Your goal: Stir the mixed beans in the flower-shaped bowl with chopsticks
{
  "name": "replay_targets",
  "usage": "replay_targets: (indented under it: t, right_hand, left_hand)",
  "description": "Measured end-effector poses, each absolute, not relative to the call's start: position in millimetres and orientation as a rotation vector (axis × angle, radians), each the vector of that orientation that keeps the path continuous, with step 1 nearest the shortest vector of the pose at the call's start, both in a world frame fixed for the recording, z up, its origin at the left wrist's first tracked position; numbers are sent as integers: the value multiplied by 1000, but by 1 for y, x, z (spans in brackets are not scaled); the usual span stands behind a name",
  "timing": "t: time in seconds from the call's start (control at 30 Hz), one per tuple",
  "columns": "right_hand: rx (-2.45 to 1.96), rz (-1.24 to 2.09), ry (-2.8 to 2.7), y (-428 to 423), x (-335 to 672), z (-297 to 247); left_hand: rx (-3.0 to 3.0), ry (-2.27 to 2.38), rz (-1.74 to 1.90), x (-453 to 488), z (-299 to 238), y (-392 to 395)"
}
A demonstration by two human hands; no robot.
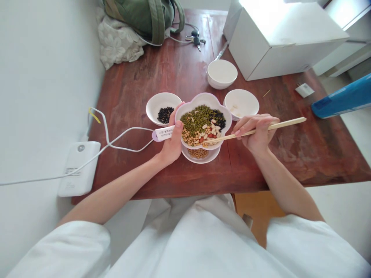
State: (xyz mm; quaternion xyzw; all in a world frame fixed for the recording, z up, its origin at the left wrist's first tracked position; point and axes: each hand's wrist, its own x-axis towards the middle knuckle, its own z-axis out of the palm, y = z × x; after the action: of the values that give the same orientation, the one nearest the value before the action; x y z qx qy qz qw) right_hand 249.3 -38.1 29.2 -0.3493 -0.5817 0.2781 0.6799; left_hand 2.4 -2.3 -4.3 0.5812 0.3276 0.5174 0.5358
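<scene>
**Left hand** (171, 144): curled closed around the handle of a lilac-rimmed flower dish (208, 99).
**Right hand** (256, 133): pinching chopsticks (286, 122), tips in mixed beans (199, 129).
**Dish location:** mid-table, raised off the wooden table (174, 173).
**Around dish:** bowl of black beans (165, 114), 10 o'clock; plain white bowl (222, 73), 12 o'clock; bowl with pale seeds (242, 103), 2 o'clock; plate of tan beans (198, 153), 6 o'clock, partly beneath dish.

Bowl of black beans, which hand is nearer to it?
Left. The left hand is beside the bowl of black beans; the right hand is farther off, across the flower-shaped dish.
</scene>
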Motion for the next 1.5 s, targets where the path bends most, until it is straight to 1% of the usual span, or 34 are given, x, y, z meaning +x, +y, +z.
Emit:
replay_targets:
  t: [1.1,1.5]
  right_hand:
    - [-757,735,-1145,-37,243,29]
    - [-833,751,-1092,-36,242,29]
  left_hand:
    - [1366,759,1236,5,0,-4]
    - [1354,782,1233,4,-4,-4]
